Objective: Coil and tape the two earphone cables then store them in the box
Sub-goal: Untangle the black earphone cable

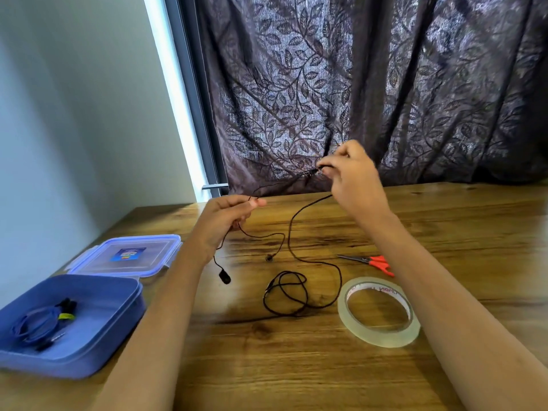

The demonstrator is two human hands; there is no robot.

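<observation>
A black earphone cable [292, 247] runs between both raised hands, and its loose end lies in loops on the wooden table [267, 366]. My left hand [228, 218] pinches the cable near the earbud end; two earbuds dangle below it. My right hand [353, 176] pinches the cable higher up, in front of the curtain. A blue box [98, 354] stands open at the left; inside lies a coiled blue earphone cable [35, 324] bound with a yellow strip. A roll of clear tape [379, 311] lies flat to the right of the loops.
The box's clear blue-rimmed lid [127, 256] lies behind the box. Red-handled scissors [370, 262] lie beyond the tape roll. A dark leaf-patterned curtain [370, 84] hangs along the table's far edge. A pale wall is at the left.
</observation>
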